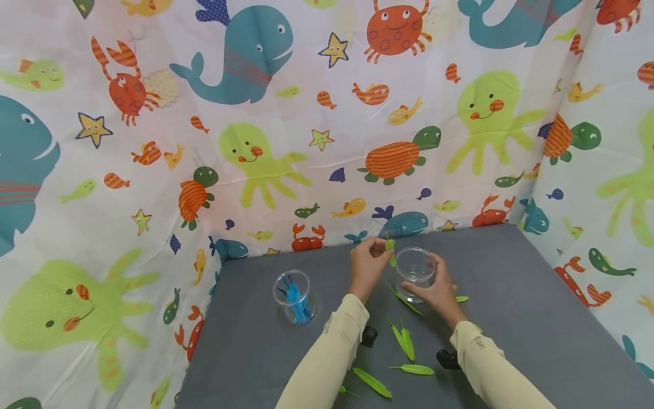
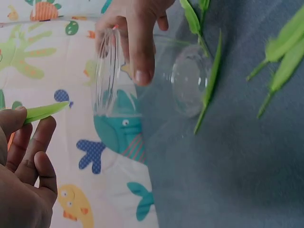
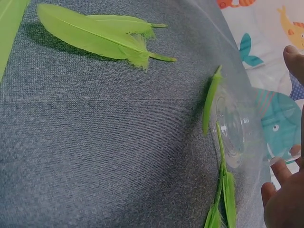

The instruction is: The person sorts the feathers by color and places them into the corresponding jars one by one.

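Note:
Between the thumb and fingers of my left hand (image 1: 367, 264) is a green feather (image 1: 390, 251), pinched upright beside the rim of a clear, round container (image 1: 415, 267). The left wrist view shows this feather (image 2: 45, 112) tipped toward the container's mouth. My right hand (image 1: 436, 292) grips the container from its right side, with the thumb across the front. Several more green feathers lie on the grey cloth around its base, one (image 1: 405, 300) just in front of it and another (image 1: 462, 299) partly behind my right hand.
On the left stands a second clear container (image 1: 291, 283) with slender blue pieces (image 1: 296, 300) inside. Nearer me, loose green feathers (image 1: 416, 369) lie on the grey cloth-covered table (image 1: 245, 352). A curtain printed with sea animals (image 1: 327, 113) hangs along the back and sides.

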Demonstrator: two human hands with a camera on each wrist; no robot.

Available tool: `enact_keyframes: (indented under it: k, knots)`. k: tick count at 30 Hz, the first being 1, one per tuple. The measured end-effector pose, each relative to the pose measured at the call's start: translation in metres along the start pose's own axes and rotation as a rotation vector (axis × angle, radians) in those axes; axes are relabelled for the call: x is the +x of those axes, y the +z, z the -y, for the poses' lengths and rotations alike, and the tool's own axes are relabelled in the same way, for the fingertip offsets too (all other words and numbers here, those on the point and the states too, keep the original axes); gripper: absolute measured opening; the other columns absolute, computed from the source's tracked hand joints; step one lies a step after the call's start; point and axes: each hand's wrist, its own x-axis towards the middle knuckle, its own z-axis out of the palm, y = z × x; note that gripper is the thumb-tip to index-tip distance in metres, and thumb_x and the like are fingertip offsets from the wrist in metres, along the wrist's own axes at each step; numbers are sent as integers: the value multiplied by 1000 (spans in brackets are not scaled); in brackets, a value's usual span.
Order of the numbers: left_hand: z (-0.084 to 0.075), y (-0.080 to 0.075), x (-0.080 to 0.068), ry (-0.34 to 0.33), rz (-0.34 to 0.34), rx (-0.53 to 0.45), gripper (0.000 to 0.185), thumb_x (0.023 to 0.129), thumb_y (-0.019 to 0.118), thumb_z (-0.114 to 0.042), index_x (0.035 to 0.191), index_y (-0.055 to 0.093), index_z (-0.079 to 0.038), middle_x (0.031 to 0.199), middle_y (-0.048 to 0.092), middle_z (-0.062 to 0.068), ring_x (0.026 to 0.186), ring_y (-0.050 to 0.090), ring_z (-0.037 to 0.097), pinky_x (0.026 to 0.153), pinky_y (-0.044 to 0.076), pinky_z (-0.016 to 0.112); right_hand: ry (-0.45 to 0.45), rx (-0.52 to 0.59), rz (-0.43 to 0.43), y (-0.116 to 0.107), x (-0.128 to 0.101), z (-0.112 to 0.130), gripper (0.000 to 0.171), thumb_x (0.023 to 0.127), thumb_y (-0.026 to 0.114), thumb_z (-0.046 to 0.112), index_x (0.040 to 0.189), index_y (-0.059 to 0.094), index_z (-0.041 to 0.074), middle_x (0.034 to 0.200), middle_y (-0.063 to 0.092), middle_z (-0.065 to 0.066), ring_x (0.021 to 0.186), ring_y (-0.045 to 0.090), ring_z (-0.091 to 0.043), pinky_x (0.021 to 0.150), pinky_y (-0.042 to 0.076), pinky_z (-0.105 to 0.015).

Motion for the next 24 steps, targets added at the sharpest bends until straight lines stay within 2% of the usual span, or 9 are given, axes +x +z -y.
enact_keyframes:
  k: [5, 9, 17, 24]
  knots:
    - [-7, 18, 5, -6, 24, -23, 10, 87, 82, -16, 95, 76, -16, 88, 75, -2, 72, 66, 0, 67, 55, 20, 13, -4, 15, -2, -2, 2, 114, 76, 89, 43, 159, 16, 15, 157, 38, -25, 138, 42, -46, 98, 20, -63]
    - [-7, 28, 8, -22, 48, -40, 12, 87, 82, -16, 96, 76, -14, 89, 76, -1, 72, 67, -1, 67, 55, 19, 11, -1, 20, -3, -2, 1, 114, 77, 88, 45, 160, 16, 16, 157, 38, -24, 139, 41, -46, 98, 20, -63]
    - [1, 38, 11, -53, 59, -38, 12, 85, 83, -14, 95, 77, -14, 86, 76, -1, 71, 67, 1, 68, 56, 19, 20, 14, 17, 2, -2, -2, 114, 75, 90, 44, 159, 16, 18, 157, 40, -22, 138, 42, -44, 97, 21, -60]
    - [5, 40, 9, -10, 75, -50, 18, 86, 82, -14, 103, 78, -15, 91, 78, 2, 77, 72, 7, 72, 57, 20, 18, 6, 20, -1, -3, -3, 114, 75, 90, 45, 159, 17, 19, 156, 42, -21, 138, 43, -42, 98, 21, -62]
